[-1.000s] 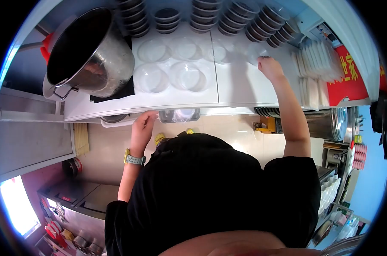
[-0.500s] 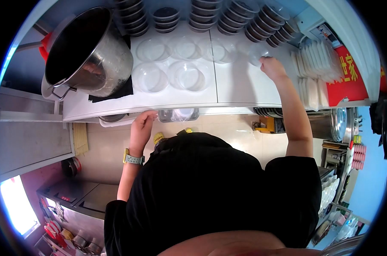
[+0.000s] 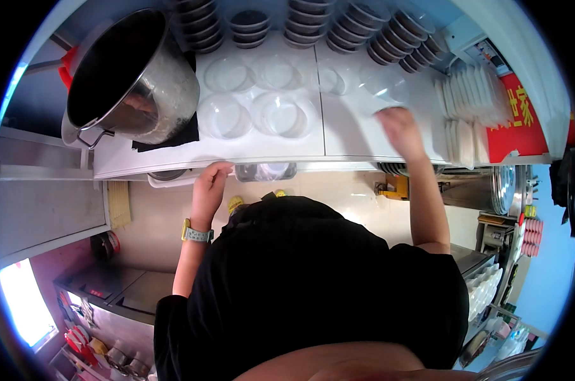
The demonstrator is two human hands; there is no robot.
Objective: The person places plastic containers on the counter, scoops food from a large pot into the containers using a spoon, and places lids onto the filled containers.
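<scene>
My right hand (image 3: 400,129), smeared by motion, is over the right part of the white counter (image 3: 268,150). Just beyond its fingertips sits a clear plastic bowl (image 3: 389,87). A second clear bowl (image 3: 330,81) is to the left of that one. Several more, such as a front bowl (image 3: 281,116), stand in two rows between the pot and the counter seam. At the counter's front edge, my left hand (image 3: 211,184) has its fingers curled together; whatever they may hold is hidden. Close to its fingertips, below the edge, is a clear container (image 3: 266,171).
A large steel pot (image 3: 167,95) occupies the counter's left end on a black cloth. Stacks of dark-filled lidded bowls (image 3: 303,22) line the back. White stacked lids or trays (image 3: 468,89) stand at the right beside a red sign (image 3: 519,120). Steel equipment (image 3: 475,190) is below right.
My right hand has let go of the clear bowl at the counter's right and pulled back towards me. That bowl now stands apart from the fingers. My left hand has hardly moved.
</scene>
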